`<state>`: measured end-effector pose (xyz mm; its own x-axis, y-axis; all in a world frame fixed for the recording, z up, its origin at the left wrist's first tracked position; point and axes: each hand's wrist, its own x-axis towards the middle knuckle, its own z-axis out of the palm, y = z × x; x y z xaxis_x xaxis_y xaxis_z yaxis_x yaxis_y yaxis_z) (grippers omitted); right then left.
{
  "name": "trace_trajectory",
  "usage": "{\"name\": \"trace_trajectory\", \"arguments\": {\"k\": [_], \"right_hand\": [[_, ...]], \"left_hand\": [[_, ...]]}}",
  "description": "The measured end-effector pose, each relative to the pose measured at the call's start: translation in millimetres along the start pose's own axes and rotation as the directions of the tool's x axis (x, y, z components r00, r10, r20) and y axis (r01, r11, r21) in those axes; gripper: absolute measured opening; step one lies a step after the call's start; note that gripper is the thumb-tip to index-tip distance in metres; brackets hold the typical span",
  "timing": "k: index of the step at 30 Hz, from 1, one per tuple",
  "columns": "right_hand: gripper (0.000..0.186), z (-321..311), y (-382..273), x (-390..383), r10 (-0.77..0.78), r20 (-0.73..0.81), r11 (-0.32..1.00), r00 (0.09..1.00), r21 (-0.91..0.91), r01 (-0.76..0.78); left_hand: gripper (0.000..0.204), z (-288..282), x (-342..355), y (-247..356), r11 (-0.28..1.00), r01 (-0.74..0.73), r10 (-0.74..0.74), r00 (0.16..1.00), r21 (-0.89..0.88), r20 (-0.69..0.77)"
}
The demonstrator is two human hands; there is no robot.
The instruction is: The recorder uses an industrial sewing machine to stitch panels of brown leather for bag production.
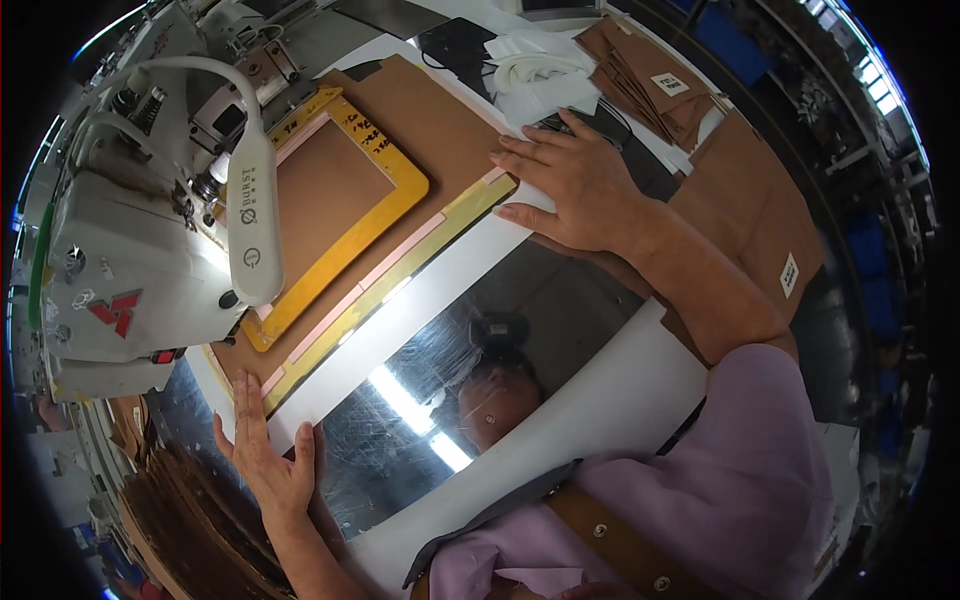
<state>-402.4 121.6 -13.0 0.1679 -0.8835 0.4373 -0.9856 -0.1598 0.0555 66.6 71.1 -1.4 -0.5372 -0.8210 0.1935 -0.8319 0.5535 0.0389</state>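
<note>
- A person's bare right hand (pixel 578 190) spreads over the far right end of a flat brown panel (pixel 445 110); its grip is unclenched, thumb apart from the fingers.
- The bare left hand (pixel 272 462) rests its fingertips at the panel's near left end, its grip likewise apart, clamped on nothing.
- Between the hands, a narrow yellow strip (pixel 472 210) edges the panel, its long axis slanting from the left hand up to the right.
- Beyond that strip, a rounded yellow rectangular frame (pixel 378 224) lies on the panel, forward of both hands; its near corner sits closer to the left fingertips.
- A long white sheet (pixel 380 325) shows on the person's side of the strip, above a shiny metal bench (pixel 365 485).
- Black handwriting marks the frame's far right side; printed lettering and a power symbol run down a white oblong lamp (pixel 253 215).
- A red emblem stands out on the pale machine housing (pixel 170 275), at left.
- At right, stacked brown pieces (pixel 620 75) bear a white label (pixel 670 84), its print too small to read.
</note>
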Motion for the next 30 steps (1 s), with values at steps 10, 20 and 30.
{"name": "trace_trajectory", "arguments": {"k": [10, 20, 30], "right_hand": [[0.062, 5.6, 1.9, -1.7, 0.035, 0.036, 0.999, 0.999, -0.033, -0.034], [0.046, 2.5, 16.3, 0.3, 0.046, 0.000, 0.996, 0.999, 0.081, -0.046], [0.023, -23.3, 168.5, -18.5, 0.530, -0.233, 0.846, 0.815, 0.217, -0.488]], "left_hand": [[0.075, 1.1, -1.0, -3.3, 1.000, -0.022, 0.022, 1.000, 0.017, -0.016], [0.016, 7.5, -4.6, -11.8, 0.992, 0.009, 0.037, 0.934, 0.126, -0.356], [0.010, 10.4, 3.4, -4.9, 0.989, 0.043, 0.030, 0.885, 0.145, -0.466]]}}
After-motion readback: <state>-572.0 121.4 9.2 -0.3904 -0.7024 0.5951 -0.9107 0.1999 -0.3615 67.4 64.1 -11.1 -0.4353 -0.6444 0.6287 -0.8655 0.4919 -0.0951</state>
